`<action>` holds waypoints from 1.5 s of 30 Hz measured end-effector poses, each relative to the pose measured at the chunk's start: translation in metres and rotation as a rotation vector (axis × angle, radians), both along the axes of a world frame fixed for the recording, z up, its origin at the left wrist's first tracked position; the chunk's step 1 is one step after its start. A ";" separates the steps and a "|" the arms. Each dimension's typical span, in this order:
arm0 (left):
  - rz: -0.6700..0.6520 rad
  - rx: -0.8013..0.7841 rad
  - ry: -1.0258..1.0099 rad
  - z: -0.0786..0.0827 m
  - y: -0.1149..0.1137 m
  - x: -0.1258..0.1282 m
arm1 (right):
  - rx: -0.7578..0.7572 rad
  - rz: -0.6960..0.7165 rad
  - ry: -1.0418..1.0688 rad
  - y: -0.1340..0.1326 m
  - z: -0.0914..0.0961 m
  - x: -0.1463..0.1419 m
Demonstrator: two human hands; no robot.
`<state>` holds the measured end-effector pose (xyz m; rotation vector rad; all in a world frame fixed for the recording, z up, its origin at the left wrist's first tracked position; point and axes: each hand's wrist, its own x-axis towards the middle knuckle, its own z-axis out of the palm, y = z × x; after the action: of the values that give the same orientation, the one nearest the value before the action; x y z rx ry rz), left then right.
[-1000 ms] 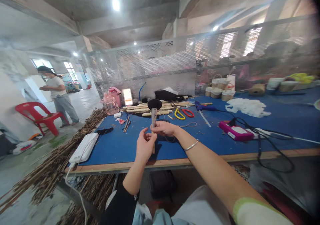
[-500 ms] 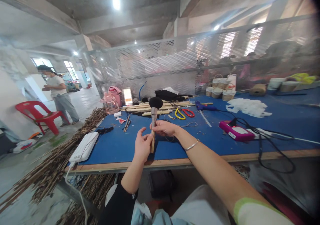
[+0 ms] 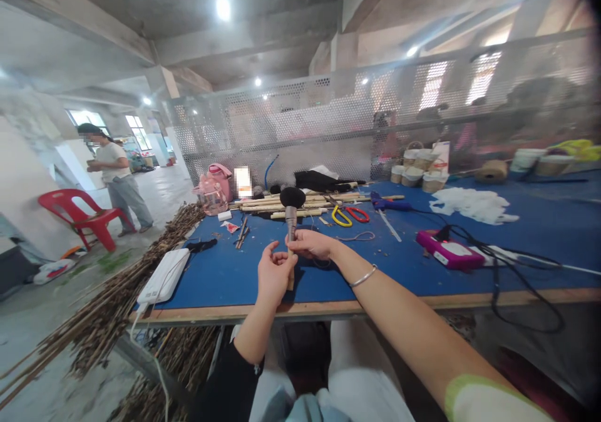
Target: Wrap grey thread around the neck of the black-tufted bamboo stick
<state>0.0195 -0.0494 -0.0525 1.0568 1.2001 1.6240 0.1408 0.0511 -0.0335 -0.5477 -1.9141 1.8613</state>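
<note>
I hold a brush upright over the near edge of the blue table. It has a round black head, a silver ferrule and a bamboo handle. My left hand is closed around the lower handle, thumb and fingers pinched on it. My right hand grips the shaft just below the ferrule; a silver bangle sits on that wrist.
On the table lie bamboo sticks, yellow and red scissors, a blue glue gun, a pink box with black cables, white scraps, a white power strip and small baskets. Twigs pile at left. A person stands beyond a red chair.
The brush stays upright in both hands and seems turned a little. My view has shifted slightly, so everything sits a bit further right. The standing person has barely moved.
</note>
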 end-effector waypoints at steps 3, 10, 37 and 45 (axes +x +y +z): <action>-0.016 -0.027 -0.035 0.001 -0.001 -0.001 | -0.008 0.011 0.010 0.000 0.002 0.002; -0.115 -0.010 -0.012 -0.004 -0.001 -0.003 | -0.030 0.019 -0.022 -0.002 0.002 0.001; 0.028 0.007 -0.015 0.002 -0.003 -0.001 | -0.004 -0.003 -0.017 -0.005 0.006 0.001; -0.081 -0.017 -0.029 -0.001 -0.004 -0.004 | -0.032 0.031 -0.023 -0.006 0.008 0.004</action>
<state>0.0159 -0.0537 -0.0539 1.0548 1.1358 1.5586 0.1444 0.0450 -0.0259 -0.5540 -1.9213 1.9159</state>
